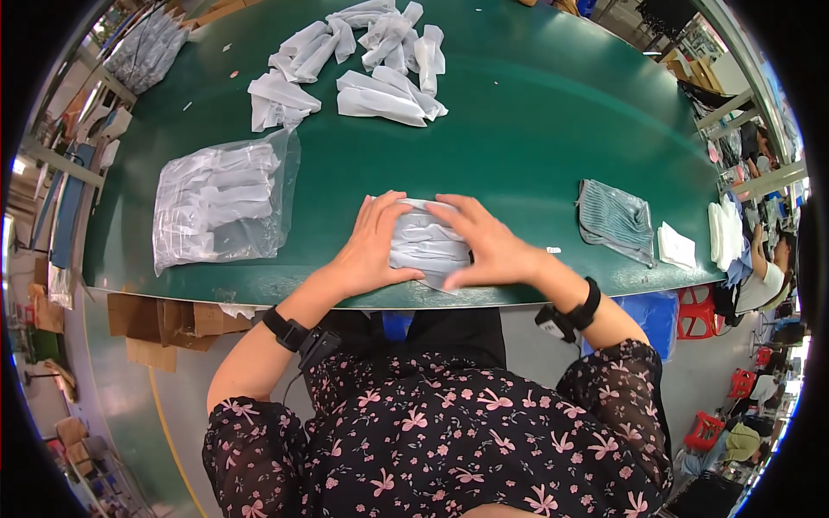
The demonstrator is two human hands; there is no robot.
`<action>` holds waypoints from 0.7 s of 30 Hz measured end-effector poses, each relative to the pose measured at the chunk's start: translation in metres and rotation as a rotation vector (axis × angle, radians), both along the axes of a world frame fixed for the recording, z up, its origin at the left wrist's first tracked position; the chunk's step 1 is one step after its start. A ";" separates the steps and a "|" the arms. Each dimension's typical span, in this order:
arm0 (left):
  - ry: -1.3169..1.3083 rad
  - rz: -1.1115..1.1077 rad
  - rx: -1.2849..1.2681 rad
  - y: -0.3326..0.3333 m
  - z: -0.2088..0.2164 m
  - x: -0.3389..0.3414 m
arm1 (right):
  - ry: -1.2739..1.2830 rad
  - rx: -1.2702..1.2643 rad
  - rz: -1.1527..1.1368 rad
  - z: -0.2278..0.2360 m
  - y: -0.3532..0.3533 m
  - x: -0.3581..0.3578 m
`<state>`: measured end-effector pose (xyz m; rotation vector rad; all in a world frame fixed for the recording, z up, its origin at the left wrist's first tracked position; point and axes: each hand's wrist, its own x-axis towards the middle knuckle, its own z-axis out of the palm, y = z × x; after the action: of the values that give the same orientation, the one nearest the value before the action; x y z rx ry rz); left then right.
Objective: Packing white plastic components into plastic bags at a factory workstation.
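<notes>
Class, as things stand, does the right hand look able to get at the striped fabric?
Probably yes: only a small white tag lies between the right hand and striped fabric, though that hand must leave the wrapped bundle.

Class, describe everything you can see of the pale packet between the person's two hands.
The pale packet is whitish-grey and roughly rectangular, with a thin, translucent, plastic-looking wrapper. Wrinkles run mostly side to side across it. It lies flat on the green table, near the front edge. The left hand touches its left side and the right hand its right, partly hiding it; its contents are unclear.
</notes>
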<state>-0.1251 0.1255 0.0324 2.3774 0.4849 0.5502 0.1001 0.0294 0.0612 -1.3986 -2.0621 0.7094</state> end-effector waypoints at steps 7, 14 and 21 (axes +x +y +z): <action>-0.176 0.169 -0.143 -0.016 -0.012 0.025 | -0.311 0.195 -0.069 -0.007 -0.011 -0.019; 0.071 0.565 -0.134 0.029 0.015 -0.010 | -0.340 0.200 -0.071 -0.010 -0.007 -0.014; -0.032 0.462 -0.390 0.000 -0.001 -0.016 | -0.357 0.213 -0.073 -0.007 -0.003 -0.019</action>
<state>-0.1407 0.1257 0.0312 1.8834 1.0390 0.6262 0.0808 0.0262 0.0541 -1.5522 -2.2595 0.2104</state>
